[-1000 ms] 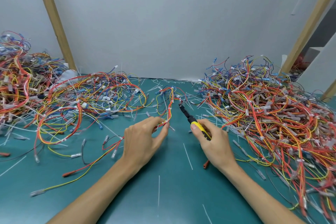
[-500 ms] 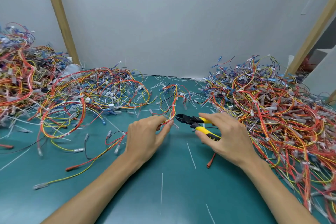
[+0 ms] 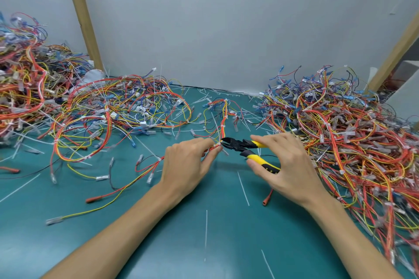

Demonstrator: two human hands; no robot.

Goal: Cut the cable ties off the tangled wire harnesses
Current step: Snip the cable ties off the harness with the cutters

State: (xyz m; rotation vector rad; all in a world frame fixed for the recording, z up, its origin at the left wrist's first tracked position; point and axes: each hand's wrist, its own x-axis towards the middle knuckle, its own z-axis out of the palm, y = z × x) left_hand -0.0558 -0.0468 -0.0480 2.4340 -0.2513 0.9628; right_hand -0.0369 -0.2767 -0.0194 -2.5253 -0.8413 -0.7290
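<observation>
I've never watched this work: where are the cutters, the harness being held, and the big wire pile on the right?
cutters [image 3: 260, 161]: head view, lower yellow handle.
held harness [image 3: 223, 118]: head view, orange-yellow wire bundle above the fingers.
right wire pile [image 3: 353, 133]: head view, middle of the heap.

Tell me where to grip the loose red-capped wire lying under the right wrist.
Pinch the red-capped wire at its thick cap end, coming from above on the open mat side. The cap is stiff and lies clear; its far end runs under the right hand.

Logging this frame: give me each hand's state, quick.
Left hand: closed, pinching the wire harness at a cable tie.
Right hand: closed on the yellow-handled cutters.
</observation>
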